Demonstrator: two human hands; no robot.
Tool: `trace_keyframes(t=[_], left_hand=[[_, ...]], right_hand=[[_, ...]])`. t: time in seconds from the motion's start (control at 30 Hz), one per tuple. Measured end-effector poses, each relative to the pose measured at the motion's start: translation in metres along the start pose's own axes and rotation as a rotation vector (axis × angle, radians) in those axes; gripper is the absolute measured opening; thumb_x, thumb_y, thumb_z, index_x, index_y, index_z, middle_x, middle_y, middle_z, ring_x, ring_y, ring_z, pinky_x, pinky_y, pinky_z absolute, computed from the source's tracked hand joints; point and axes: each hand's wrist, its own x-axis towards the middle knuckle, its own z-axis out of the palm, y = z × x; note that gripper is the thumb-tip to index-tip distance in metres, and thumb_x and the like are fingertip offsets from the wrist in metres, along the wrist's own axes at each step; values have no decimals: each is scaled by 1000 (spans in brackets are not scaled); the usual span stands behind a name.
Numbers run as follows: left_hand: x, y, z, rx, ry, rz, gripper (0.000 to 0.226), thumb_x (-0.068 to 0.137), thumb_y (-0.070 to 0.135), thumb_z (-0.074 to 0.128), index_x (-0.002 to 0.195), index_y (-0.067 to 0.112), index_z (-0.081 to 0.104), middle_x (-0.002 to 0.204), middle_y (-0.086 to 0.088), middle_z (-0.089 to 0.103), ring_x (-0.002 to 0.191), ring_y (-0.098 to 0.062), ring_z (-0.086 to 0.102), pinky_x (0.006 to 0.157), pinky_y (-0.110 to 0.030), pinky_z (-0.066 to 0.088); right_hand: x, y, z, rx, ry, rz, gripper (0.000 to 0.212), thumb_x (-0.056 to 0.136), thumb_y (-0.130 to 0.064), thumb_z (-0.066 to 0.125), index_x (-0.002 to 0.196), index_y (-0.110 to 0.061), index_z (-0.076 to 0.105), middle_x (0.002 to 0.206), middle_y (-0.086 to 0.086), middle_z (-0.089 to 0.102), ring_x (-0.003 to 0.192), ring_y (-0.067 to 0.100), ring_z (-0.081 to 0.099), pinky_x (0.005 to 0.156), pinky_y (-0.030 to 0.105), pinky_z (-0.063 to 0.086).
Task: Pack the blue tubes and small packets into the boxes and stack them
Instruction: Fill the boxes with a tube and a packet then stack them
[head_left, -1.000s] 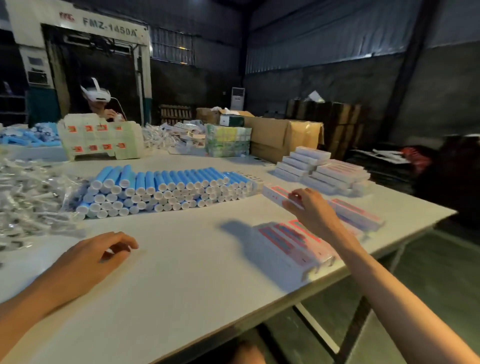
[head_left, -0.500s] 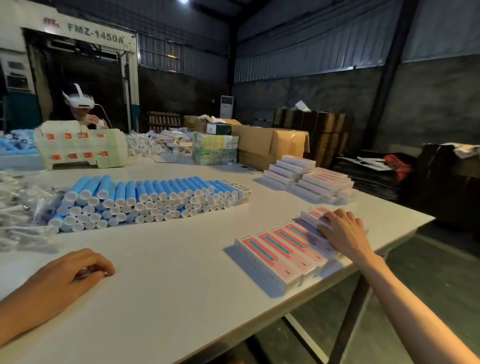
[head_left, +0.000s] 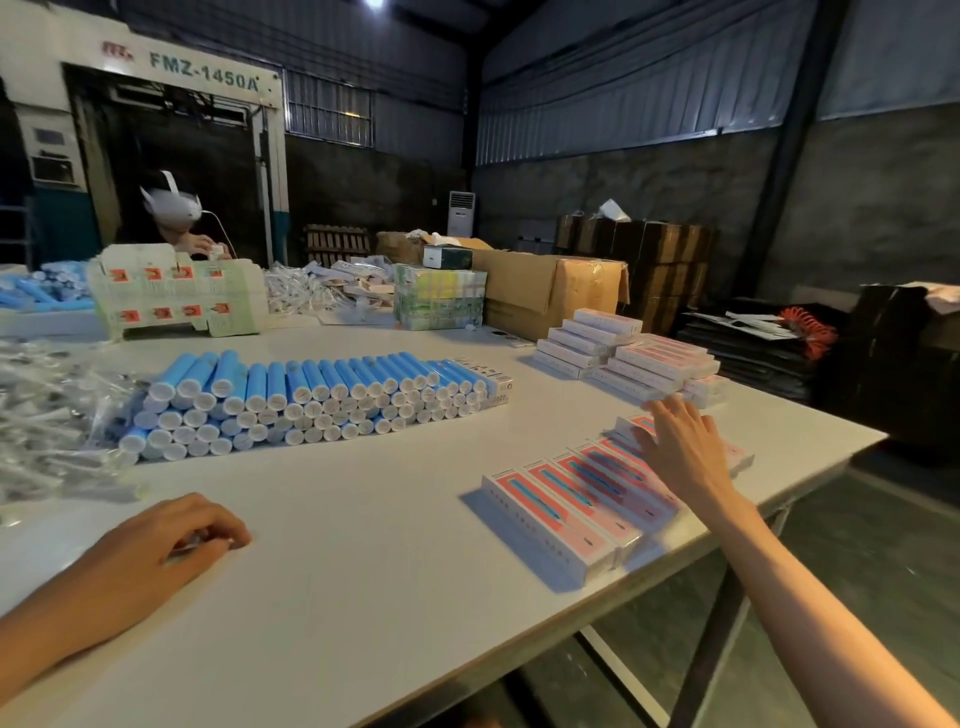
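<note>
A pile of blue tubes (head_left: 311, 400) with white caps lies across the middle of the white table (head_left: 353, 561). Clear small packets (head_left: 47, 410) are heaped at the left edge. A row of pink-and-white boxes (head_left: 566, 509) lies side by side at the front right. My right hand (head_left: 680, 447) rests flat, fingers straight, on the far end of that row. My left hand (head_left: 156, 545) lies on the table at the near left, fingers curled round something small and shiny that is mostly hidden. A stack of boxes (head_left: 634, 358) stands at the back right.
A person with a white headset (head_left: 171, 205) sits at the far left behind flat printed box blanks (head_left: 176, 296). A brown carton (head_left: 550, 291) and a green bundle (head_left: 439, 304) stand at the back. The table's right edge drops to the floor.
My right hand slid from the near boxes to the far end of the row. The boxes now lie in an even row. My left hand curled tighter and stayed in place.
</note>
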Motion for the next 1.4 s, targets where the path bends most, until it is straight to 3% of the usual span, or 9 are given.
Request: trace_keyframes(t=[0.07, 0.27, 0.4, 0.6, 0.7, 0.77, 0.93, 1.17, 1.4], left_hand=[[0, 10, -4, -9, -8, -16, 22, 98, 48, 62, 118, 51, 70, 115, 30, 67, 104, 10, 63, 85, -31, 57], [-4, 44, -19, -75, -53, -88, 30, 101, 23, 70, 111, 52, 71, 115, 26, 69, 104, 5, 66, 91, -32, 55], [-4, 60, -29, -88, -21, -161, 40, 95, 8, 71, 98, 47, 76, 105, 24, 73, 97, 2, 68, 89, -36, 56], [-6, 71, -41, 62, 16, -293, 33, 92, 12, 64, 104, 40, 73, 102, 15, 71, 97, -13, 69, 85, -37, 57], [-10, 66, -46, 144, 115, -385, 34, 84, 17, 55, 105, 41, 67, 100, 15, 69, 96, -17, 66, 77, -35, 51], [-13, 64, -49, 221, 168, -440, 25, 92, 19, 54, 106, 37, 66, 106, 13, 69, 98, -19, 65, 75, -34, 47], [-17, 59, -94, 428, 209, -544, 20, 104, 23, 53, 121, 26, 63, 123, 3, 68, 112, -23, 64, 89, -40, 51], [-61, 30, -191, 721, 87, -1071, 48, 107, 27, 50, 151, 11, 40, 156, -14, 43, 145, -38, 38, 112, -54, 42], [-86, -7, -212, 860, -145, -1148, 50, 107, 56, 48, 137, 18, 57, 142, -8, 58, 133, -30, 52, 108, -42, 40]], right_hand=[[4, -40, -8, 159, 61, -66, 38, 103, -33, 62, 136, -15, 59, 131, 10, 64, 114, 27, 63, 96, 42, 51], [11, -195, -30, 539, 135, -319, 18, 104, -21, 59, 116, -12, 70, 110, 7, 75, 88, 15, 67, 78, 35, 61], [-4, -300, -31, 718, 77, -460, 21, 104, -15, 52, 95, -8, 70, 85, 4, 73, 72, 20, 64, 63, 44, 56], [-53, -413, 5, 1030, -93, -534, 10, 101, -15, 60, 96, -10, 67, 72, -1, 66, 62, 19, 56, 59, 39, 44], [-77, -434, 32, 1161, -181, -467, 7, 101, -11, 60, 95, -12, 64, 74, -3, 65, 65, 21, 56, 63, 42, 47], [-83, -438, 44, 1179, -235, -461, 8, 100, -10, 60, 96, -15, 65, 79, -3, 68, 70, 20, 61, 65, 42, 50], [-79, -435, 53, 1204, -296, -424, 12, 99, -9, 60, 95, -16, 68, 80, -3, 70, 72, 16, 62, 69, 43, 51], [-77, -436, 54, 1275, -393, -405, 15, 99, -9, 58, 94, -18, 68, 77, -2, 69, 73, 23, 63, 70, 48, 52], [-78, -437, 51, 1274, -407, -428, 15, 99, -9, 59, 95, -18, 69, 80, -6, 69, 75, 18, 64, 73, 47, 54]])
